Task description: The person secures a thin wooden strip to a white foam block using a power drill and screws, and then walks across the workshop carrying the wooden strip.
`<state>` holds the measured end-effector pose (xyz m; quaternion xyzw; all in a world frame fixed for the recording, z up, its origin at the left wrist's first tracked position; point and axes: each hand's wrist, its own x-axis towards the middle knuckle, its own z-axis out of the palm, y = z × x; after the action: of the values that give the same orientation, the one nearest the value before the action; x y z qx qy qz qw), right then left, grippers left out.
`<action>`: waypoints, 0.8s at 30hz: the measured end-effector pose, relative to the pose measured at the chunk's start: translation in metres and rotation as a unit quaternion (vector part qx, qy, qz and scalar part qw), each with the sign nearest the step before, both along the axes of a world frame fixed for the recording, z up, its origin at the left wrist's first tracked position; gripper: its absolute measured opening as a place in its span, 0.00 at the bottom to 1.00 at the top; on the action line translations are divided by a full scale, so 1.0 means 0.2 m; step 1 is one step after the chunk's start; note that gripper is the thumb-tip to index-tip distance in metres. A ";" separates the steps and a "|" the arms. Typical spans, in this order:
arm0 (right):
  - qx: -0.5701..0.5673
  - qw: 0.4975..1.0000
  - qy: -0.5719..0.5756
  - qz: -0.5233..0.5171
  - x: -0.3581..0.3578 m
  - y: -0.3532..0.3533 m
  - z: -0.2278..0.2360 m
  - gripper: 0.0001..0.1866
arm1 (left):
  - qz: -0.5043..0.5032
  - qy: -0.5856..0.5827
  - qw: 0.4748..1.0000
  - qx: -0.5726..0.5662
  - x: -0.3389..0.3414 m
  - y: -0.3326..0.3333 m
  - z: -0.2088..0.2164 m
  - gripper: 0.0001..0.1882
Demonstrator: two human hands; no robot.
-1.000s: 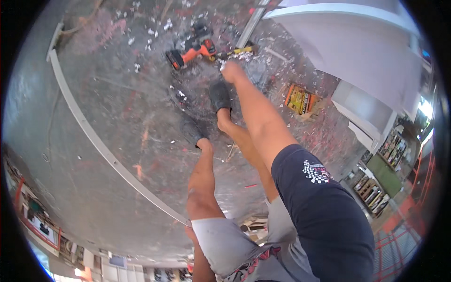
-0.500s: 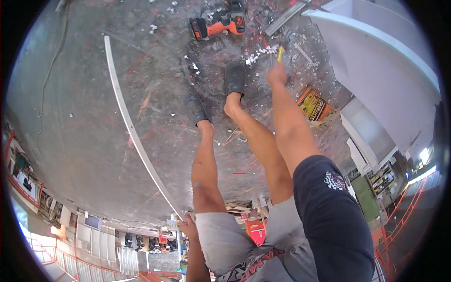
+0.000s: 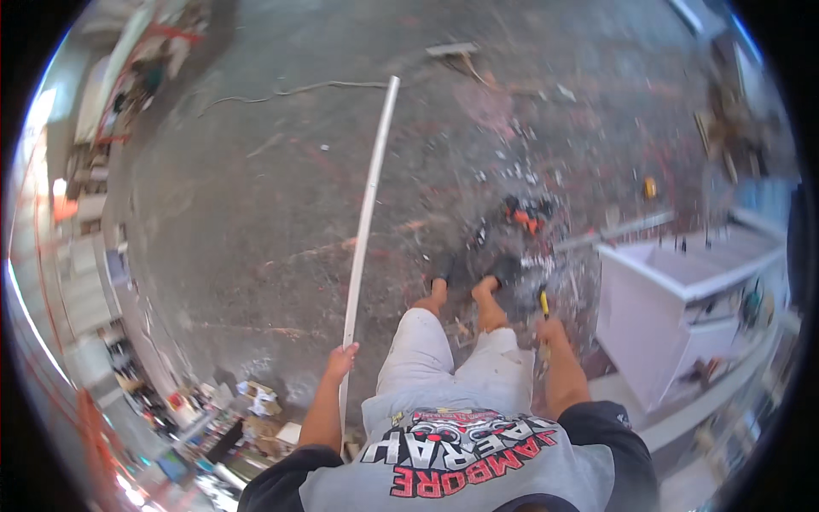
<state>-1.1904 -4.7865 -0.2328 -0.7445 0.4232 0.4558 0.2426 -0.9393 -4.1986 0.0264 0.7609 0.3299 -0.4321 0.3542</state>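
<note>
My left hand (image 3: 342,360) is closed around a long, thin white strip (image 3: 367,213). Its lower part passes beside my left side, and its far end reaches up over the concrete floor (image 3: 256,196). At my right side, my right hand (image 3: 551,331) grips a slim yellow-and-black tool (image 3: 543,300), its exact kind too blurred to tell. The tool's yellow part sticks out beyond my fingers, apart from the strip. Ahead of my feet lies an orange-and-black cordless power tool (image 3: 529,220) among pale scraps.
To the right stands a white cabinet (image 3: 640,328) with an open top. A metal bar (image 3: 618,229) lies beyond it, near a small yellow object (image 3: 650,188). A grey cord (image 3: 333,84) runs across the far floor. Cluttered goods (image 3: 183,418) line the lower left.
I have risen from a bent posture and my view has swung round. My right hand has come back from the floor with the tool. My left hand still holds the strip, now more upright in view.
</note>
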 end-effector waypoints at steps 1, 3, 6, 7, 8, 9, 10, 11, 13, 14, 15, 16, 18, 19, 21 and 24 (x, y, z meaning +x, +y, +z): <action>0.082 0.996 0.029 -0.037 0.11 0.05 -0.01 0.30 | 0.025 -0.023 0.999 0.017 -0.10 0.13 0.06 0.21; 0.061 0.991 -0.050 0.105 0.37 0.06 0.23 0.28 | 0.006 -0.055 0.997 0.060 -0.04 0.16 0.11 0.24; 0.075 0.987 0.091 0.107 0.69 0.09 0.28 0.26 | -0.058 -0.101 0.985 0.129 -0.03 0.26 0.16 0.28; 0.086 0.970 0.048 0.223 0.79 0.11 0.29 0.26 | -0.033 -0.106 0.988 0.108 -0.06 0.32 0.15 0.29; 0.081 0.937 -0.004 0.339 0.88 0.14 0.31 0.25 | -0.007 -0.112 0.990 0.090 -0.10 0.38 0.13 0.30; 0.068 0.926 0.021 0.371 0.99 0.15 0.28 0.25 | 0.018 -0.120 0.990 0.069 -0.15 0.44 0.10 0.30; 0.056 0.911 0.047 0.405 1.12 0.19 0.27 0.24 | 0.038 -0.115 0.990 0.065 -0.22 0.51 0.08 0.31; 0.056 0.901 0.051 0.428 1.28 0.29 0.32 0.24 | 0.065 -0.108 0.990 0.064 -0.32 0.58 0.05 0.32; 0.056 0.893 0.034 0.446 1.65 0.49 0.41 0.23 | 0.091 -0.127 0.986 0.058 -0.38 0.72 -0.07 0.34; 0.059 0.884 0.031 0.462 1.80 0.62 0.44 0.23 | 0.097 -0.136 0.984 0.064 -0.48 0.79 -0.13 0.35; 0.062 0.876 0.026 0.477 1.95 0.74 0.46 0.23 | 0.100 -0.142 0.982 0.068 -0.57 0.83 -0.18 0.36; 0.061 0.867 0.023 0.494 2.11 0.85 0.48 0.22 | 0.125 -0.128 0.982 0.065 -0.64 0.87 -0.22 0.36; 0.058 0.844 0.017 0.533 2.43 1.12 0.53 0.22 | 0.173 -0.096 0.979 0.053 -0.76 0.91 -0.26 0.38; 0.057 0.832 0.015 0.552 2.57 1.27 0.55 0.21 | 0.194 -0.094 0.974 0.072 -0.84 0.89 -0.29 0.38; 0.064 0.807 0.008 0.587 2.83 1.59 0.57 0.21 | 0.236 -0.085 0.962 0.111 -1.01 0.83 -0.33 0.38; 0.053 0.774 -0.010 0.630 3.29 2.02 0.56 0.20 | 0.344 -0.044 0.933 0.096 -0.97 0.66 -0.33 0.40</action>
<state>-0.5329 -4.3817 -0.1201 -0.8350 -0.1683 0.5209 -0.0558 -1.1329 -4.0666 -0.0396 0.6497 0.5951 -0.2161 0.4207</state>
